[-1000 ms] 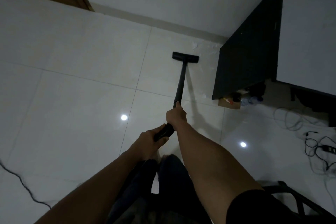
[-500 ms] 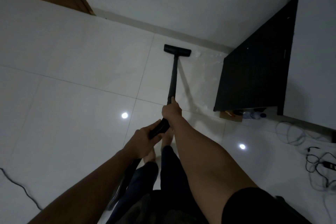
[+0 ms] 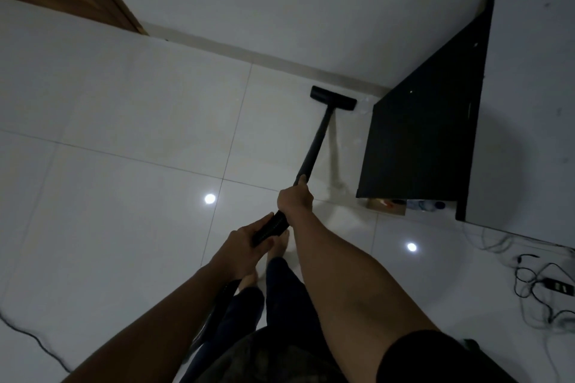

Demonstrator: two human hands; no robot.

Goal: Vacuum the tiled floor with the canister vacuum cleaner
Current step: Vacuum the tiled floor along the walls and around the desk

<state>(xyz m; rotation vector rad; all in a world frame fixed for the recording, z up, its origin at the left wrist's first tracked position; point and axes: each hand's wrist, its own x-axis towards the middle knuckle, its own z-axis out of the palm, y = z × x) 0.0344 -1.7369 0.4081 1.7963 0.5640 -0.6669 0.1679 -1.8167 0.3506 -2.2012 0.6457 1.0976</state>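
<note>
Vacuum wand [image 3: 314, 146] is grasped by both hands, right hand [image 3: 295, 200] clenched ahead of left hand [image 3: 245, 242].

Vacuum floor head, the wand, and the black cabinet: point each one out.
floor head [image 3: 333, 98], head view, middle of its top.
wand [image 3: 317, 140], head view, mid-shaft.
black cabinet [image 3: 420, 146], head view, dark side panel.

Dim, soft, glare spots on tiles [image 3: 124, 227]

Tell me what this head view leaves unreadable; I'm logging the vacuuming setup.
- Canister body: out of frame; only the black vacuum wand and flat black floor nozzle show.
- Small items under the dark cabinet: too small and dim.
- Thin black cord: cut off by the left edge.
</note>
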